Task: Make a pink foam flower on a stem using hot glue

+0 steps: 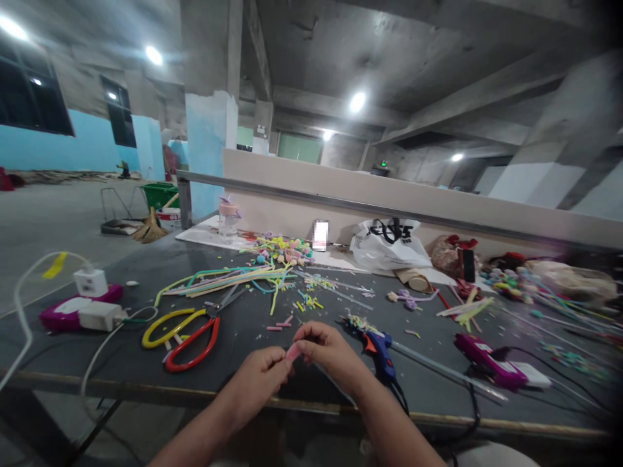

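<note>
My left hand point(257, 376) and my right hand point(324, 350) meet above the near edge of the dark grey table point(146, 383). Together they pinch a short pink straw piece point(293, 351) between their fingertips. Just right of my right hand lies a blue glue gun point(379, 350) with its cord trailing off the table. Scissors with one yellow and one red handle point(187, 334) lie to the left of my hands. A bundle of long coloured straws point(228, 279) stretches across the table's middle, with cut pink bits point(280, 323) scattered near it.
A power strip and white adapter point(90, 305) with cables sit at the left. A white plastic bag point(389, 245), a clear bottle point(228, 222) and a pile of small colourful pieces point(282, 250) stand at the back. Another purple power strip point(487, 363) lies right.
</note>
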`<action>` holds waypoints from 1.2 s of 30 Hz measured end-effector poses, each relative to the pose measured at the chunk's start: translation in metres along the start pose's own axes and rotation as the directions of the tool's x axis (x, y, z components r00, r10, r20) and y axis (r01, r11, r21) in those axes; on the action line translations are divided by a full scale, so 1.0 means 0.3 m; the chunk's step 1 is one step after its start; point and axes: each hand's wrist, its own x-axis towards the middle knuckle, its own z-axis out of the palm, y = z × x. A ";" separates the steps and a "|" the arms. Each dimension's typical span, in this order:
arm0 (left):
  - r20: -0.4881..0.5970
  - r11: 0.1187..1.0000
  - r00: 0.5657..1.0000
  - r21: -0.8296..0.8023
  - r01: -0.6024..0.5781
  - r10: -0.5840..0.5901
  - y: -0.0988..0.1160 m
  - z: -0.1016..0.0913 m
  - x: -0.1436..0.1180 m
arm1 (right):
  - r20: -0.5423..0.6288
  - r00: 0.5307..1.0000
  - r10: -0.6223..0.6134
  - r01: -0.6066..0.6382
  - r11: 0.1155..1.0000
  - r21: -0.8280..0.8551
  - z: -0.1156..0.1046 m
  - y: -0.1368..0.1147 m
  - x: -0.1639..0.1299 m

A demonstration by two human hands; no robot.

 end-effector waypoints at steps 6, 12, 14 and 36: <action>-0.014 0.999 1.000 0.033 -0.021 0.021 -0.012 0.000 0.003 | -0.017 1.000 -0.003 0.004 0.999 0.054 0.007 0.013 -0.006; -0.005 0.998 1.000 0.054 -0.022 0.022 -0.012 -0.001 0.004 | -0.026 0.999 -0.022 0.024 0.997 0.079 0.007 0.005 -0.025; 0.000 0.997 0.999 0.065 -0.036 0.036 -0.017 -0.001 0.004 | -0.035 0.999 -0.028 0.032 0.994 0.109 0.001 0.002 -0.036; 0.238 0.988 0.970 -0.136 0.076 -0.042 0.120 -0.025 0.226 | -0.304 0.952 -0.040 0.159 0.912 0.377 -0.097 0.052 0.041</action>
